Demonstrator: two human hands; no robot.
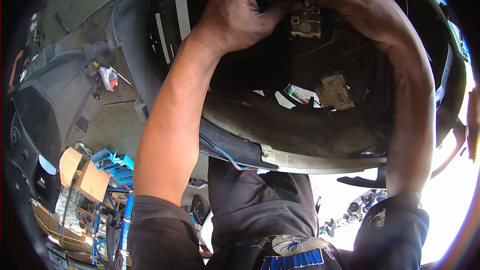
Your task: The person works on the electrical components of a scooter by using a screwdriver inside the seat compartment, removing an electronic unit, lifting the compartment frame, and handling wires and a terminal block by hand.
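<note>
My left hand is raised inside a large dark oval shell, its fingers curled and pinched; what they hold is lost in shadow. Opposite it, my right hand has its thumb and fingers pressed together, also on something too dark to make out. The fingertips of both hands meet close to the top of a small metal bracket with holes. Lower in the shell lies a tan, box-like piece, with a small green and red item to its left.
Red and blue wires hang along the shell's lower rim. On the left are a dark panel, a plastic-wrapped item, cardboard boxes and a blue rack. Part of another person's arm shows at the far left.
</note>
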